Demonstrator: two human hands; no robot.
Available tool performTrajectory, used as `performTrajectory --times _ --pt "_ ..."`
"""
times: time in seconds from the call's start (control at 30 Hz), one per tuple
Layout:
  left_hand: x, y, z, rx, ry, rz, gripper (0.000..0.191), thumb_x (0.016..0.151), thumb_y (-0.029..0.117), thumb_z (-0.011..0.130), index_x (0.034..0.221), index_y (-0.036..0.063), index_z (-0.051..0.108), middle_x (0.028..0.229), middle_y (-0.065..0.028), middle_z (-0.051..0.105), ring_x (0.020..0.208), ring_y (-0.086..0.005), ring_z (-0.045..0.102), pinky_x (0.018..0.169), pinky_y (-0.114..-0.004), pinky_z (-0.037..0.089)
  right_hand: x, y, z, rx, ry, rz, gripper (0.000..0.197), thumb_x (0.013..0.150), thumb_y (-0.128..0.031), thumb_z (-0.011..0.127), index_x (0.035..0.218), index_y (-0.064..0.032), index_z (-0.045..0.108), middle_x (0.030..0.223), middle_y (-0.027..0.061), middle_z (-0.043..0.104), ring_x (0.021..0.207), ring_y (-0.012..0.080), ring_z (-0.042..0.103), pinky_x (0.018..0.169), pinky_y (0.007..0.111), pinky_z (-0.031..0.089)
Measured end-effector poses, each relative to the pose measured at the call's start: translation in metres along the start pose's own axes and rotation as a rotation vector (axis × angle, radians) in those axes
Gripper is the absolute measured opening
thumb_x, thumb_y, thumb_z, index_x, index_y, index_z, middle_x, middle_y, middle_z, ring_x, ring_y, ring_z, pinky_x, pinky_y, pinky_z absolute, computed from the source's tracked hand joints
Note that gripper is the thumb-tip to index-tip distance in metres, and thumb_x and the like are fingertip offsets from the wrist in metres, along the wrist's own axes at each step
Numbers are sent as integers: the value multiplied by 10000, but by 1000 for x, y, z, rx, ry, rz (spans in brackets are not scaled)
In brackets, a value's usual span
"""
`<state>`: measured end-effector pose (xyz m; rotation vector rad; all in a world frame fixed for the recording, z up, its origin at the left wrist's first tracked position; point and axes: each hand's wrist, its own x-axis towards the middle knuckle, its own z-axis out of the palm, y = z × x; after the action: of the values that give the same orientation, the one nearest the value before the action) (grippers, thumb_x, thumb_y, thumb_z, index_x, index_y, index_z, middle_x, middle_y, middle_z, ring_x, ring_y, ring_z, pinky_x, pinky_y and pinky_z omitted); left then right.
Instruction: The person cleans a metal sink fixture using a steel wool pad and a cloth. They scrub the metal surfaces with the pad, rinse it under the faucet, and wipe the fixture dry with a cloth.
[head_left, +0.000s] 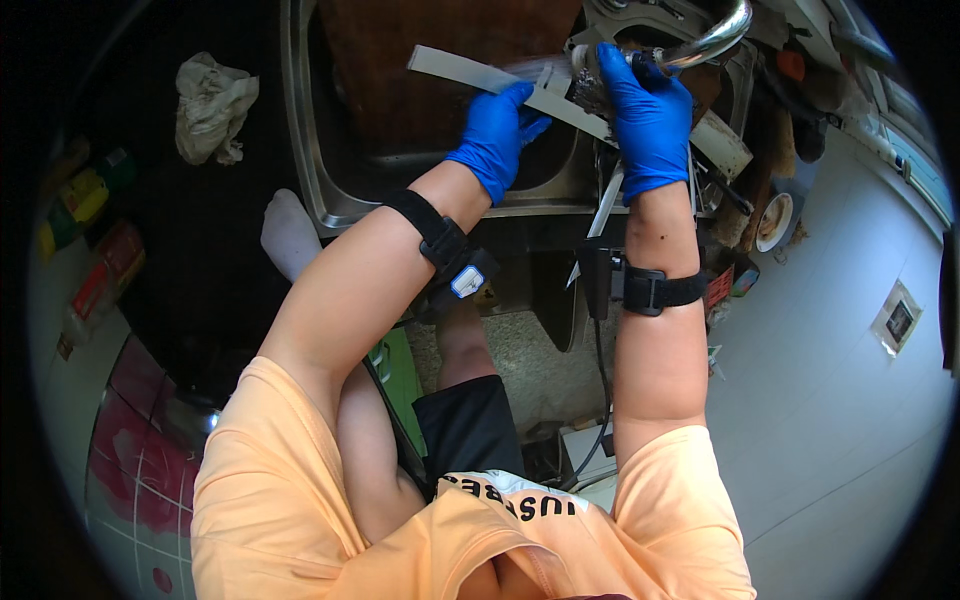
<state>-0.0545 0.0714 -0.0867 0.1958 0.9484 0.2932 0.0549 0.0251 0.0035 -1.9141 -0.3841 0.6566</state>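
In blue gloves, both my hands are over a stainless steel sink (292, 127). My left hand (499, 135) grips a long flat white strip (450, 66) near its middle, thumb on top. My right hand (651, 124) is at the strip's right end, its fingers around a dark, rough, wet-looking clump (590, 91) that may be a scouring pad. Just above my right hand curves a chrome faucet (712, 41). Left of the clump runs a blurred pale streak, perhaps water. A brown board (442, 75) lies in the basin behind the strip.
A crumpled whitish cloth (214, 109) lies left of the sink. Bottles (82, 202) stand at the far left. Another pale strip (721, 144), a small bowl (774, 222) and clutter crowd the right side by a white wall (840, 322). A thin pale strip (606, 202) crosses the sink's front edge.
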Motion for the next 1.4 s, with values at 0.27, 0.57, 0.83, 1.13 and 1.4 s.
performTrajectory --times 0.27,0.57,0.83,1.13,1.4 --pt "-4 -8 7 40 -36 -80 260 852 150 568 1086 52 507 1049 -104 547 991 -250 541 847 -390 474 8 0 17 122 43 80 249 790 -209 684 914 6 657 784 22 634 687 78 542 660 224 431" --pt "-4 7 0 0 33 -5 306 860 219 581 1096 37 510 1053 -117 540 1011 -265 535 851 -402 489 2 -9 -15 -436 9 -83 322 698 -289 746 834 -9 665 735 68 654 667 139 600 646 273 465" --pt "-10 14 1 46 91 20 330 848 233 594 1099 37 507 1046 -122 537 1022 -277 531 876 -425 478 -2 -4 -16 -318 45 -85 344 692 -312 740 845 -11 670 755 97 662 696 171 626 680 278 471" --pt "-13 29 5 229 163 -179 287 832 222 607 1036 31 545 977 -116 579 972 -252 557 877 -396 479 -5 -2 -36 -491 45 -165 337 694 -344 725 844 -46 672 777 107 664 734 226 645 693 306 481" --pt "-7 20 -20 130 -2 -54 214 823 180 623 974 36 578 994 -112 604 964 -247 580 897 -363 469 1 3 -60 -524 -3 -165 364 684 -375 719 832 -47 666 794 118 664 769 253 647 695 321 486"
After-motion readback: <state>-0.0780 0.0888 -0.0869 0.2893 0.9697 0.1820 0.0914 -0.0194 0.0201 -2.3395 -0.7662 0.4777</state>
